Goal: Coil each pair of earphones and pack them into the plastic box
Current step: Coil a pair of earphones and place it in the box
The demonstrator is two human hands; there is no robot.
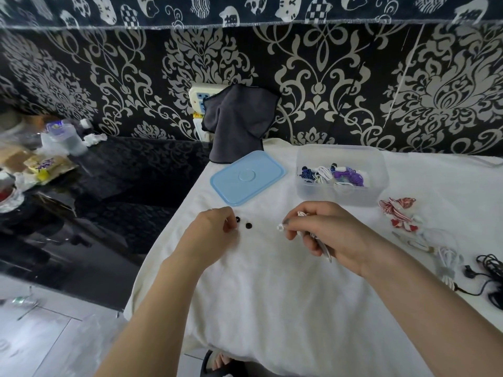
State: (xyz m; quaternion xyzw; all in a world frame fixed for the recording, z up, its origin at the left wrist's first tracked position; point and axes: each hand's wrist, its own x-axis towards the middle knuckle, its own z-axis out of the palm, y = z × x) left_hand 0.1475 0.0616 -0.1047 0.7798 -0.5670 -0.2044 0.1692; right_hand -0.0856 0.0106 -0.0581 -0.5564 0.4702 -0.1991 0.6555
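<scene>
- Your right hand curls round a white earphone cable, a white earbud poking out beside the thumb, above the white cloth.
- Your left hand has fingers bent together as in a pinch, just beside two small black earbuds on the cloth; what it pinches is too small to tell.
- The clear plastic box stands open beyond your right hand, with blue, white and purple coils inside.
- The blue lid lies flat left of the box.
- Red-and-white earphones, a white set and a black cable wait at your right.
- A grey towel hangs by the wall.
</scene>
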